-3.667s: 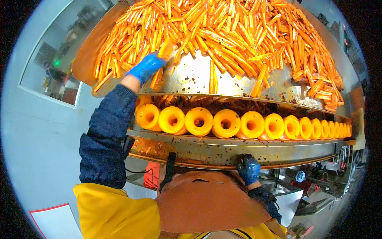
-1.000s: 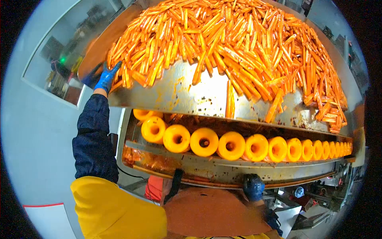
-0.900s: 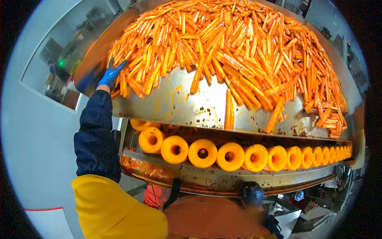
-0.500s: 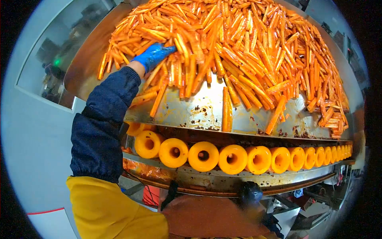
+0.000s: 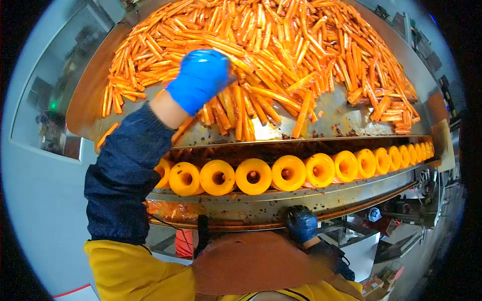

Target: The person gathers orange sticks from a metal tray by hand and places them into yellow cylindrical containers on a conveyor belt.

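My left hand, in a blue glove, is raised over the near left part of a big pile of glossy orange food sticks. Its fingers look curled, though motion blurs them, and what they hold, if anything, is hidden. The sticks, coated in reddish oil, lie on a metal tray. My right hand, in a dark-smeared blue glove, is down at the near metal edge. Its fingers seem curled there; I cannot make out anything in them.
A row of yellow-orange hollow cylinders runs along a trough between the tray and the near edge. Dark flakes dot the metal. One loose stick lies apart at the left. Metal frames and boxes stand at the lower right.
My left hand has lifted off the sticks and come nearer the camera. The view has shifted, so the tray and cylinders sit higher. My right hand remains at the near edge.
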Motion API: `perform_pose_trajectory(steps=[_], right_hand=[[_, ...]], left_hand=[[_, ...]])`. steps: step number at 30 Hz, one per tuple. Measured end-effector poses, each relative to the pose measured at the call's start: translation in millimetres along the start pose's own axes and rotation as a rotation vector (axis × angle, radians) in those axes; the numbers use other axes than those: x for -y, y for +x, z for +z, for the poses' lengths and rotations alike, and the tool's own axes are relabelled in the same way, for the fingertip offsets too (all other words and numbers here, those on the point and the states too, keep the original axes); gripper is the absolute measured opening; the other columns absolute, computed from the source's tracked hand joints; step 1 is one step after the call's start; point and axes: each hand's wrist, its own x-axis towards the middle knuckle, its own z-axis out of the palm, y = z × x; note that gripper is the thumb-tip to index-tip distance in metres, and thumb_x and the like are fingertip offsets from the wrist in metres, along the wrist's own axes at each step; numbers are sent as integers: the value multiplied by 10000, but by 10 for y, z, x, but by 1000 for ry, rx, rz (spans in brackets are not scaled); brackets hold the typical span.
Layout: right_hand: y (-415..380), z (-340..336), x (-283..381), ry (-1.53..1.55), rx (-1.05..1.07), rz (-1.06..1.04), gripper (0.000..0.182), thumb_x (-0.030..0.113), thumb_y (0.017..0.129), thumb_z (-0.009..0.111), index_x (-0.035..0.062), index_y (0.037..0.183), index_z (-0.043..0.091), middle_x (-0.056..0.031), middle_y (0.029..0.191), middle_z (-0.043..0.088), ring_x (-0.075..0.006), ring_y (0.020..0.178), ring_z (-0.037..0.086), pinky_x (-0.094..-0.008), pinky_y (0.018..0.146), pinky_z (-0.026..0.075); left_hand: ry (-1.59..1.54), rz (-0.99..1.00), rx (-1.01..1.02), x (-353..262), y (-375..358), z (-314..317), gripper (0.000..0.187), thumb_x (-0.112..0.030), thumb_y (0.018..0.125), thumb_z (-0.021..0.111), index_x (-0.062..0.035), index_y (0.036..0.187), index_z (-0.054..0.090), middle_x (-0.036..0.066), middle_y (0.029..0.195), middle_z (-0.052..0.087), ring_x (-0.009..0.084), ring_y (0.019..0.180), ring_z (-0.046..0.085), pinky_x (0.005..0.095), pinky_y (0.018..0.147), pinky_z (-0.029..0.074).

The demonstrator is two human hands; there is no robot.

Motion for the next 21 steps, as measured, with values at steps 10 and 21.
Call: perform_pose_trajectory(steps=[10,21], right_hand=[[-40,111,-77,-23,-27,19,205,347,799,576,189,884,676,-98,859,639,-307,775,617,-434,639,504],[-35,193,-102,-22,-86,-38,171,307,757,599,155,813,654,-116,790,620,-301,720,610,-421,589,497]], left_hand=[[2,1010,-613,-1301,509,564,558,-110,762,566,-273,1291,501,125,1343,464,338,1138,523,449,876,483],[-552,510,-545,-800,413,558,350,-43,723,656,-150,1054,631,109,1052,634,314,929,629,377,801,517]])
